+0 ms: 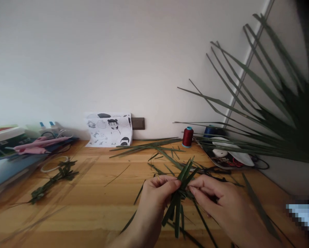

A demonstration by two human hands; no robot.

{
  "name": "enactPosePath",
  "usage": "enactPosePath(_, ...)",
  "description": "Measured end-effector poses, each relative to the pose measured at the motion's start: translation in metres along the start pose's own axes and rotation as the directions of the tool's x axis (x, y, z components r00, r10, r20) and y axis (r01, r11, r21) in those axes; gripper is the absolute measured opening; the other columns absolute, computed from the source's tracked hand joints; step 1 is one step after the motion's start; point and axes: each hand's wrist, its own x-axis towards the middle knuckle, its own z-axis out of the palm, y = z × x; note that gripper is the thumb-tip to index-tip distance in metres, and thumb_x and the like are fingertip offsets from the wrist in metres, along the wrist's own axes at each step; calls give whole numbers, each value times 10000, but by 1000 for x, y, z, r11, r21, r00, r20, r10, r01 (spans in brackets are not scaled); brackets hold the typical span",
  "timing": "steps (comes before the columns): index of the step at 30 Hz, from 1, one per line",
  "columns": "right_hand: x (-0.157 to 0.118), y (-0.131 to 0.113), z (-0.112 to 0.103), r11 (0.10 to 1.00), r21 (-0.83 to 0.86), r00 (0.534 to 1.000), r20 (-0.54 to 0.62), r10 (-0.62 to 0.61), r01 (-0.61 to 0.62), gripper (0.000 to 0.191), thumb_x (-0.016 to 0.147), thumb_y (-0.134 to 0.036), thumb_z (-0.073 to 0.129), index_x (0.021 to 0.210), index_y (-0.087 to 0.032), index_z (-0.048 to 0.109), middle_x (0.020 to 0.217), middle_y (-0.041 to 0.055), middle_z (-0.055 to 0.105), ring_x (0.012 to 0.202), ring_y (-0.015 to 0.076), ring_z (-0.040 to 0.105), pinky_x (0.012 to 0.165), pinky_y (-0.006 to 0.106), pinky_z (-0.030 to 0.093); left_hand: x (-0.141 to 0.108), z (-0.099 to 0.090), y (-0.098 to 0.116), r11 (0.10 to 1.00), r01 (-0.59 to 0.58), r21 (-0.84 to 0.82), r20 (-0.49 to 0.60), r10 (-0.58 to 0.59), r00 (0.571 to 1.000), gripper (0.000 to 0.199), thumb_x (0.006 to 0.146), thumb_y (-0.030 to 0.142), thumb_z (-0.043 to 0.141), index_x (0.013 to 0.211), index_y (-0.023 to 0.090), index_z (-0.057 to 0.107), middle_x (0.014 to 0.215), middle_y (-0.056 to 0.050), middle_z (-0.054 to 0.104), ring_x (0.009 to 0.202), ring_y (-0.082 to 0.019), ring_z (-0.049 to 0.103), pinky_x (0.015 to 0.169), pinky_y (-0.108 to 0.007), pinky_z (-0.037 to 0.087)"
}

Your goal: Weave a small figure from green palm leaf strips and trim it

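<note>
A bundle of green leaf strips [177,210] fans out above and below my fingers, near the front middle of the wooden table. My left hand [156,198] pinches it from the left between thumb and fingers, a ring on one finger. On the right side of the bundle, my right hand [216,198] has its thumb and forefinger pressed together at the bundle's middle; whatever lies between those fingertips is too small to make out. Loose leaf strips [144,146] lie behind the hands, and more are scattered beneath them.
Dark red thread spool [187,137] at the back; a tray [228,166] of small items right of it. A large palm leaf [294,113] spreads at right. Printed paper [109,131] leans on the wall. At left are a woven leaf piece [53,181] and a pink glue gun [38,145].
</note>
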Motion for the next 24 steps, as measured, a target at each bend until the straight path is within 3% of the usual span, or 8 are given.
enactPosePath(19,-1,-2,-2,999,47,1000,-11,-5,5,157,811,-271,444,750,-219,579,643,-41,615,603,107,574,511,177,409,-4,2,5,994,35,-102,54,-29,998,36,605,132,668,580,105,672,534,-22,625,506,-86,509,529,-195,371)
enactPosePath(24,-2,-2,0,999,38,999,-31,-19,20,162,807,-277,447,726,-213,572,550,-53,545,494,93,506,453,179,370,-4,2,4,992,34,-119,44,-29,999,27,610,122,670,588,108,675,531,-19,623,492,-81,506,517,-189,373)
